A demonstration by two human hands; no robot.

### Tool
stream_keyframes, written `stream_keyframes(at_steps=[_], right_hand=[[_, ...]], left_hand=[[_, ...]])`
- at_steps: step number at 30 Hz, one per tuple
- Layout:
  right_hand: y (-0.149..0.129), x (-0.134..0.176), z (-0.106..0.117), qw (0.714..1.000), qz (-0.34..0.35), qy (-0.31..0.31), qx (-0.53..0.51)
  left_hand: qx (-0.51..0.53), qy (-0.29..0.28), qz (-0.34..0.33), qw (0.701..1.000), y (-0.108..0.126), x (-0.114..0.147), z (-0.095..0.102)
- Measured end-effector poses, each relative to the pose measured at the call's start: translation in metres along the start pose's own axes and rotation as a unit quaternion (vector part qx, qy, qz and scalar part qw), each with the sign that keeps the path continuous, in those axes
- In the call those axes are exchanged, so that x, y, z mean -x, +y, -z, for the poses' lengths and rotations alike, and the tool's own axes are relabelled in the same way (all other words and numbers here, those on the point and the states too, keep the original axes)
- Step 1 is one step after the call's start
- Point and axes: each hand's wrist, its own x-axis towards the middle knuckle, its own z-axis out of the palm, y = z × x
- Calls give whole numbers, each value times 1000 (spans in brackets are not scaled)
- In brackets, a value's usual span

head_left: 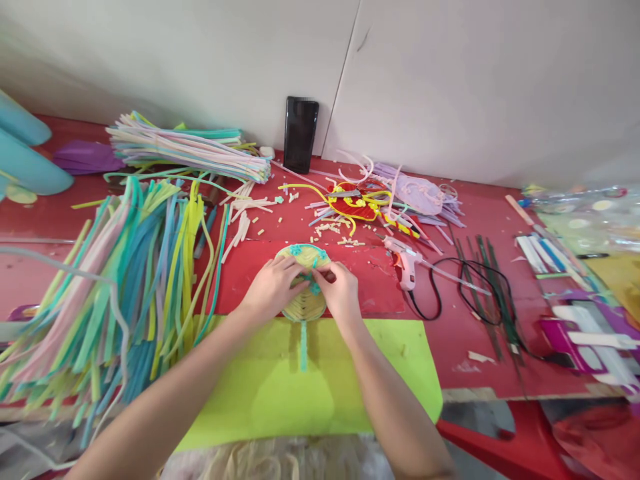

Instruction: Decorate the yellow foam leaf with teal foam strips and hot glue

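Note:
A round, pale yellow pipe-cleaner fan (303, 307) with a teal rim and teal decorations lies in front of me. Its teal handle (303, 347) points toward my body. My left hand (274, 285) grips the fan's left side, fingers bent over its face and the thumb near the middle. On the right side, my right hand (340, 288) pinches at a small teal pipe-cleaner piece (315, 265), its fingertips close to the left hand's. The fingers partly cover the fan's centre. Beneath the fan are a red sheet (370, 287) and a lime-green sheet (305, 407).
Pipe cleaners in many colours (170, 267) spread at left, with a bundle (190, 150) behind. A black phone (301, 135) leans on the wall. Right of my hands lie a pink glue gun (406, 261) with its cord, a red-and-yellow piece (353, 201), green stems (493, 287) and cut scraps (335, 230).

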Motion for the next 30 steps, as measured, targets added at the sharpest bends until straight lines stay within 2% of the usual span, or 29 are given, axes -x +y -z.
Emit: stream_keyframes(at_steps=[3, 8, 13, 21, 30], right_hand=[[1, -1, 4, 1000, -20, -9, -14], [0, 5, 23, 985, -84, -71, -134], [-5, 17, 30, 994, -41, -70, -77], [-7, 23, 22, 987, -107, -62, -102], [-10, 31, 20, 987, -119, -59, -95]], left_hand=[[-8, -22, 1, 1000, 5, -7, -1], [21, -49, 12, 998, 1, -14, -1], [70, -57, 35, 995, -3, -15, 1], [38, -53, 55, 996, 6, -22, 5], [21, -44, 50, 998, 9, -22, 6]])
